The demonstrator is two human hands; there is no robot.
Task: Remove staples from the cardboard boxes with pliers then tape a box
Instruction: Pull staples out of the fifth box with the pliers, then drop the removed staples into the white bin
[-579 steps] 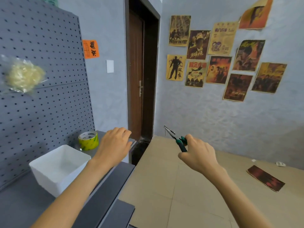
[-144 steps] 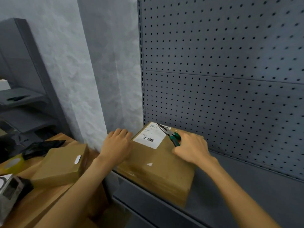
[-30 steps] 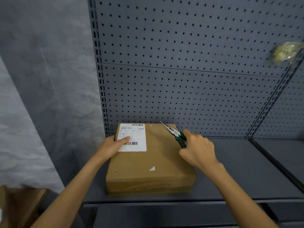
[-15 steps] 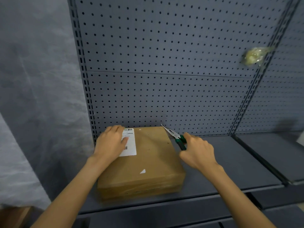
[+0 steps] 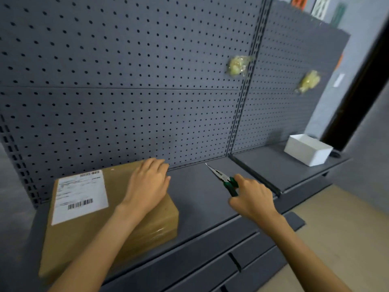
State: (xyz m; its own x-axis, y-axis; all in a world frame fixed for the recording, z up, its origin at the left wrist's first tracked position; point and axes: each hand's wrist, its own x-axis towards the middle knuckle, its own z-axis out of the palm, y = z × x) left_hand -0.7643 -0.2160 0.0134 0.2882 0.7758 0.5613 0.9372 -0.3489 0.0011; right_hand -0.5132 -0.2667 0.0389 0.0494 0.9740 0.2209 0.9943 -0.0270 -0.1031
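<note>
A brown cardboard box (image 5: 88, 226) with a white shipping label (image 5: 80, 194) lies flat on the grey shelf (image 5: 200, 207), at its left end. My left hand (image 5: 147, 184) rests on the box's far right corner, fingers relaxed. My right hand (image 5: 250, 199) grips the green handles of needle-nose pliers (image 5: 223, 179), held above the shelf to the right of the box, their closed tips pointing up and left. The pliers are clear of the box.
A grey pegboard (image 5: 147, 81) backs the shelf, with two clear bags of yellowish bits (image 5: 237, 65) hanging on it. A white open tray (image 5: 307, 148) stands on the adjoining shelf at the right. Tan floor shows at lower right.
My view has swung right. My left hand slid from the label to the box's right corner. My right hand with the pliers moved off the box, over the bare shelf.
</note>
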